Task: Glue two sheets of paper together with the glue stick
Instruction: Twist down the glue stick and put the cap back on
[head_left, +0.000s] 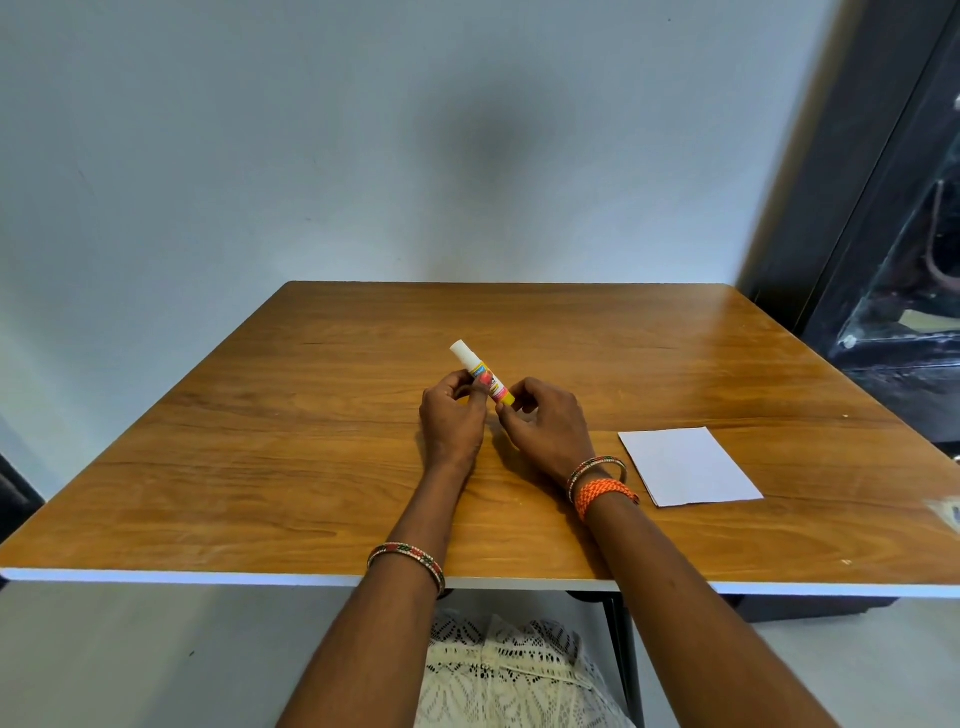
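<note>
- While both forearms reach over the wooden surface (260, 467), one white paper sheet (688, 466) lies flat near the right wrist.
- Left hand (452, 415) pinches the one glue stick (483, 373) mid-barrel.
- Right hand (545, 421) pinches its yellow base; the white cap tilts away, above mid-surface.

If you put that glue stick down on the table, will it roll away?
Probably: the yellow-and-pink glue stick with a white cap is a round tube, and the wooden table looks smooth. It seems light, since the left hand and right hand hold it by fingertips.
</note>
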